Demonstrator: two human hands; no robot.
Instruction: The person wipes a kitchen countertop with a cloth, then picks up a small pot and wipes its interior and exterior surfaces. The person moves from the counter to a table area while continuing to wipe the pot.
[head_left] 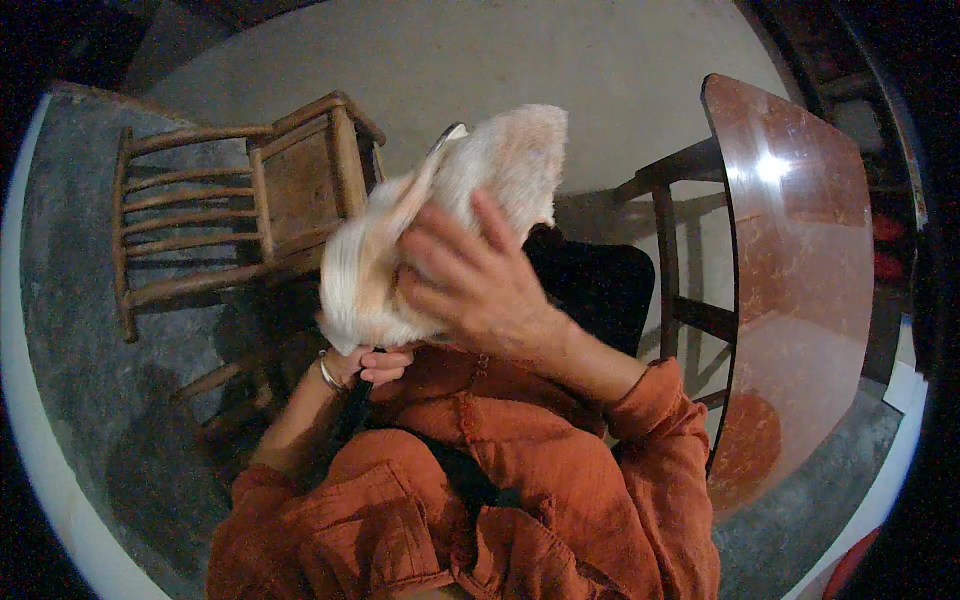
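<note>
White, fluffy cloth (440, 220) held up at centre, blurred, above the lap. Right hand (470, 280) lies flat on it, fingers spread. Left hand (375, 365) grips its lower edge from below, fingers curled; bracelet (328, 372) on the wrist. Wooden chair (240, 200) stands just left, far side. Red-brown table (800, 270) edge runs down the right. Bare floor (600, 70) lies beyond.
</note>
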